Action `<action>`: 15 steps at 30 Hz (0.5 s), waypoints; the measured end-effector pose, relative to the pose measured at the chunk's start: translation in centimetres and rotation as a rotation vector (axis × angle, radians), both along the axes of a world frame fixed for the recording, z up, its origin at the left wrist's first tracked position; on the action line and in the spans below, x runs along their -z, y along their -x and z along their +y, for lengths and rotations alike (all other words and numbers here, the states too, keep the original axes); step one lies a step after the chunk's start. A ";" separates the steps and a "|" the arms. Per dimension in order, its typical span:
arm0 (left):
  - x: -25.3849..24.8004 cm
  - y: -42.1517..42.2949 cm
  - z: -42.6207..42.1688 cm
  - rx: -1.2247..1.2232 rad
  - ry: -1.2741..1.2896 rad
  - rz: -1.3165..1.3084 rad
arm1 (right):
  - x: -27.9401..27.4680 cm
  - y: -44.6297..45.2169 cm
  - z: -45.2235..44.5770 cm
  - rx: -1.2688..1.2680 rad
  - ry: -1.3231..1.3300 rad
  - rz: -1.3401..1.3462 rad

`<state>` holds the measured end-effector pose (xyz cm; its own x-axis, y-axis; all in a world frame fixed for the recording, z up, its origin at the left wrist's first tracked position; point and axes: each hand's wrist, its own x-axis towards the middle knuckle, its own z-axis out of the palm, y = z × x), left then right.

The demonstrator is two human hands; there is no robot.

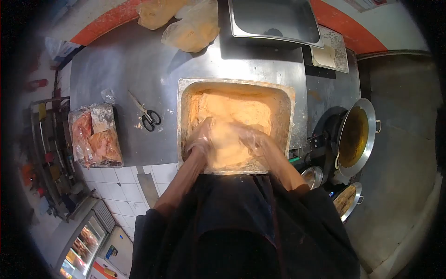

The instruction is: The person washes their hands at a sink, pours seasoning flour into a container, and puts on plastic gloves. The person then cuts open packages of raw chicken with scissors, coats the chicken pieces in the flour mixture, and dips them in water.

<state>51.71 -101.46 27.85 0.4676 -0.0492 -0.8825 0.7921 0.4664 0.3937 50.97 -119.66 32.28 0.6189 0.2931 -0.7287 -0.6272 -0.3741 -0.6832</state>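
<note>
A deep metal pan (pixel 235 82) stands in front of me, holding a heap of pale orange, flour-like powder (pixel 239 104). Both of my hands are down in it, in what look like thin clear plastic gloves. My left hand (pixel 200 136) is at the pan's left side and my right hand (pixel 251 138) at its right side, with powder between them. Motion and powder smear the fingers of both hands, so whether they hold anything cannot be made out.
Left of the pan lie black-handled scissors (pixel 149 117) and a plastic-wrapped pack of raw meat (pixel 96 137). Plastic bags of powder (pixel 191 32) and another metal pan (pixel 274 21) stand at the back. On the right are a wok of oil (pixel 357 137) and a smaller pan (pixel 346 202).
</note>
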 end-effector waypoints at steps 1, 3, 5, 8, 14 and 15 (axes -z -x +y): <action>-0.2 -0.1 0.1 -0.012 -0.001 -0.016 | -1.9 -0.3 0.6 0.026 -0.011 -0.022; -1.9 -0.1 0.2 -0.011 0.002 -0.026 | -6.0 -1.3 1.6 0.014 0.014 -0.013; -4.3 -0.3 0.1 0.013 -0.028 -0.011 | -9.3 -2.5 1.8 -0.182 0.201 0.111; -5.9 0.1 0.7 0.030 -0.077 -0.011 | -11.9 -2.1 0.2 -0.378 0.295 -0.255; -1.9 -0.2 0.9 -0.013 0.010 -0.164 | 11.0 -2.2 -1.5 0.424 -0.030 -0.301; -4.5 -1.4 -0.8 -0.014 0.008 -0.172 | 12.3 -2.8 -0.1 0.536 -0.248 -0.379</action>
